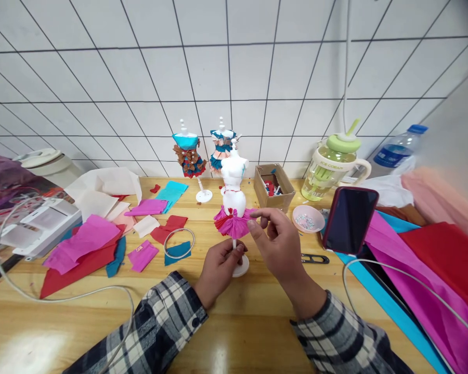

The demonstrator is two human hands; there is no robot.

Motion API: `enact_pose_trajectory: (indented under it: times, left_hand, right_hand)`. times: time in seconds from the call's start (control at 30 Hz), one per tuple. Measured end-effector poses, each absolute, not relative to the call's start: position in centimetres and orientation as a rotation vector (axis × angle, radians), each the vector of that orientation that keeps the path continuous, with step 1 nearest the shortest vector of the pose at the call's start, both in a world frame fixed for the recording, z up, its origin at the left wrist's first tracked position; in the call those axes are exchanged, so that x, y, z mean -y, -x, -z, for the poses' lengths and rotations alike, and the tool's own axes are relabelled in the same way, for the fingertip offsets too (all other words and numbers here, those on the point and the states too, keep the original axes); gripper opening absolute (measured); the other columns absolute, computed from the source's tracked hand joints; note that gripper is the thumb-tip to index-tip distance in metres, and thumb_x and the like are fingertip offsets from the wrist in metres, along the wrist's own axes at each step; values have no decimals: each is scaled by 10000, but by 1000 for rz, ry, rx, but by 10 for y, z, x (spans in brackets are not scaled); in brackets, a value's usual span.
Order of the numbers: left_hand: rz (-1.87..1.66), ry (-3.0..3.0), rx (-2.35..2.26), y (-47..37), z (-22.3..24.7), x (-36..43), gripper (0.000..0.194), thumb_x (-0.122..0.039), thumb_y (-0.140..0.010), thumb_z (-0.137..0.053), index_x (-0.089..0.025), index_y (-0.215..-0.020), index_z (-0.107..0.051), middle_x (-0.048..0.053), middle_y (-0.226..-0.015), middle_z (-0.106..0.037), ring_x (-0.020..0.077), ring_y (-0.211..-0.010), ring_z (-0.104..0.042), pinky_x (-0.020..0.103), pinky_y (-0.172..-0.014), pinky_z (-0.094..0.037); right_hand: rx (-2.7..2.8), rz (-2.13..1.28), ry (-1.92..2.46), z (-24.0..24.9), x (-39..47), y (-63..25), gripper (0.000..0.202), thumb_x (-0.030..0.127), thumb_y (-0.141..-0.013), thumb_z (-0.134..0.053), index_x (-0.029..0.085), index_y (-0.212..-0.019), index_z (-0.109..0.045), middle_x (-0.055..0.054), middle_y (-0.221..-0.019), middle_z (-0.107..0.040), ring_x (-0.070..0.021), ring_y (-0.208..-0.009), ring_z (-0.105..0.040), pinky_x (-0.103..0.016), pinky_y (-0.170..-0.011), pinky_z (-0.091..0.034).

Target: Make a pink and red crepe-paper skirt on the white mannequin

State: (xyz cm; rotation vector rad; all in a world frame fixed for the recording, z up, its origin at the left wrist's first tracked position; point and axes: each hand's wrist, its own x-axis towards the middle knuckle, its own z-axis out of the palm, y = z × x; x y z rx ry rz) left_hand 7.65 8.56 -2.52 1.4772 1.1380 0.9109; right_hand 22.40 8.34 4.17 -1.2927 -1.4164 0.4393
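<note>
A small white mannequin (234, 174) stands upright on a round base, wearing a gathered skirt (233, 224) of magenta and red crepe paper about its hips. Below the skirt, my left hand (220, 267) is closed round the stand's thin pole, just above the base (241, 266). At the skirt's right edge, my right hand (276, 236) pinches the paper between thumb and index finger, its other fingers curled. Behind stand two dressed mannequins, one in a turquoise and brown dress (189, 156), the other in a teal and peach ruffled dress (221, 148), partly hidden.
Left lie crepe paper scraps (78, 244) and a metal ring (179, 243). A cardboard box (275, 202), a pink dish of beads (308, 218), black thread snips (315, 258), a propped phone (350, 221) and a green-lidded cup (329, 169) stand right. Cables cross both sides.
</note>
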Motion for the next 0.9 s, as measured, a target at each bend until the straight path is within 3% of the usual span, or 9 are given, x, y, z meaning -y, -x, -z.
enact_pose_trajectory:
  times: [0.17, 0.3, 0.53, 0.6, 0.73, 0.9]
  left_hand:
    - [-923, -1597, -1159, -73, 23, -83, 310, -409, -867, -521, -145, -726, -601, -11, -601, -547, 105, -555, -470, 198, -521, -348]
    - [-920, -1630, -1138, -72, 22, -84, 321, -417, -878, -505, -146, -732, -599, -9, -604, -548, 107, -560, -475, 202, -533, -360]
    - [-900, -1648, -1177, -70, 24, -88, 319, -423, -885, -490, -148, -779, -612, -4, -618, -557, 120, -576, -498, 210, -543, -378]
    - [-893, -1694, -1227, -69, 27, -90, 313, -415, -878, -492, -147, -772, -614, 0, -620, -569, 124, -569, -496, 216, -539, -374]
    - [-913, -1855, -1324, -69, 31, -91, 267, -370, -870, -491, -157, -761, -611, 16, -686, -609, 150, -644, -527, 236, -595, -392]
    - [-853, -2026, -1420, -67, 30, -92, 237, -343, -888, -462, -176, -801, -606, 29, -724, -632, 170, -677, -547, 255, -621, -389]
  right_hand:
    - [1432, -632, 1279, -36, -87, -223, 133, 293, -805, -624, 195, -718, -647, 29, -618, -501, -108, -563, -415, -237, -523, -332]
    - [1268, -669, 1208, -34, -86, -222, 162, 294, -746, -679, 207, -842, -581, 54, -651, -438, -96, -559, -381, -221, -502, -332]
    - [1128, -723, 1186, -39, -86, -222, 467, 390, -797, -617, 203, -1206, -494, -64, -1043, -578, -143, -739, -515, -281, -621, -448]
    - [1226, -506, 1202, -42, -83, -222, 417, 360, -772, -654, 204, -1145, -550, -67, -1038, -599, -179, -843, -539, -318, -714, -453]
    - [1444, -299, 1206, -47, -78, -220, 86, 302, -806, -643, 220, -831, -646, -25, -862, -637, -187, -855, -566, -348, -808, -425]
    - [1412, -315, 1315, -47, -79, -219, 121, 335, -787, -677, 217, -808, -659, -23, -848, -646, -186, -849, -583, -335, -794, -436]
